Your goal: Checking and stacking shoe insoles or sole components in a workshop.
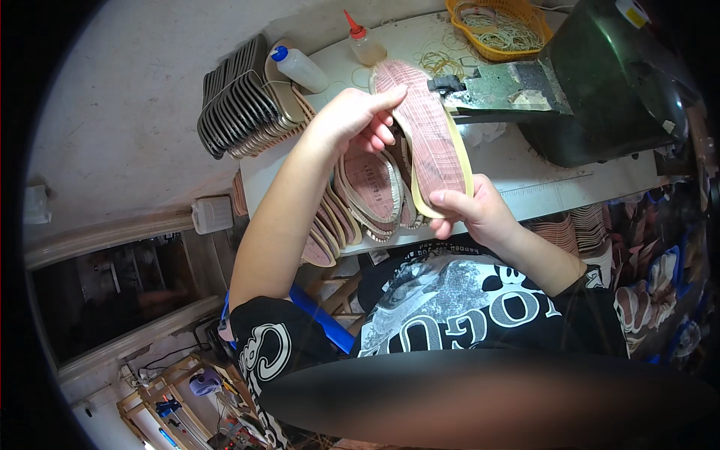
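Note:
A long pink shoe insole (431,142) with a yellowish edge is held over the worktable between my two hands. My left hand (360,120) pinches its left edge near the far end, thumb on top and fingers curled at the side. At the near end, my right hand (476,206) grips the insole with the thumb on top and fingers beneath. The insole's far right edge meets a small black part (448,84) at the tip of a green machine arm (502,86); whether they touch I cannot tell. Several pink sole pieces (367,187) with pale rims lie beneath and left of it.
A bundled stack of dark soles (240,94) stands at the left of the table (551,191). Behind are a blue-capped white bottle (300,67), a red-tipped bottle (366,45) and a yellow basket (499,54) of rubber bands. The dark green machine body (604,90) fills the right.

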Tool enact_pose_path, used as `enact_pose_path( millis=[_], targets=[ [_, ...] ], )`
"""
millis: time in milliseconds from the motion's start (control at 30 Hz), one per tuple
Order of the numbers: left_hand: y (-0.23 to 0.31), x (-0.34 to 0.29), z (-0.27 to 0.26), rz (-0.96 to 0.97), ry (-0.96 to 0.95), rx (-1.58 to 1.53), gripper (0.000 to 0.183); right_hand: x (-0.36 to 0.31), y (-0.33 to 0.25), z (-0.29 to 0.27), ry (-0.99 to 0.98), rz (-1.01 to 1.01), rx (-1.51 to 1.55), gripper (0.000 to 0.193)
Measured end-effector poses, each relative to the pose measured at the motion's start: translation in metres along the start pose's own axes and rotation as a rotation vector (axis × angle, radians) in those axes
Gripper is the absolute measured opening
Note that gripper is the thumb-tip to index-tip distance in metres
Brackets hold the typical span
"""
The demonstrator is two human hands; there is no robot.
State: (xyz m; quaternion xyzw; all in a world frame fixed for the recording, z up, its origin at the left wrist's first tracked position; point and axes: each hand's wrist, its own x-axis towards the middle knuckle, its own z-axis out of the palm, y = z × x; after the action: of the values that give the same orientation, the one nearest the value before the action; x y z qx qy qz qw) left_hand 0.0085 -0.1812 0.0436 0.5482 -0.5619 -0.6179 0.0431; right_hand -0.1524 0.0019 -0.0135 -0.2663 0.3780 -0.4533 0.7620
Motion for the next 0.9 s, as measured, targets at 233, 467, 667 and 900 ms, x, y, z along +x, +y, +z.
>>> enact_pose_path(
  millis=[233, 467, 667, 900],
  targets=[
    [0.037, 0.041, -0.034, 0.055, -0.032, 0.483, 0.068, 0.029, -0.022, 0.013, 0.107, -0.138, 0.173, 0.023],
    [0.061, 0.073, -0.036, 0.979, -0.030, 0.962, 0.062, 0.049, -0.028, 0.017, 0.205, -0.169, 0.173, 0.023],
    [0.091, 0.079, -0.024, 0.420, -0.562, 0.977, 0.038, 0.055, -0.033, 0.022, 0.248, -0.137, 0.241, 0.029],
    [0.096, 0.062, -0.027, 0.307, -0.506, 0.948, 0.038, 0.055, -0.041, 0.027, 0.282, -0.130, 0.280, 0.038]
  ],
)
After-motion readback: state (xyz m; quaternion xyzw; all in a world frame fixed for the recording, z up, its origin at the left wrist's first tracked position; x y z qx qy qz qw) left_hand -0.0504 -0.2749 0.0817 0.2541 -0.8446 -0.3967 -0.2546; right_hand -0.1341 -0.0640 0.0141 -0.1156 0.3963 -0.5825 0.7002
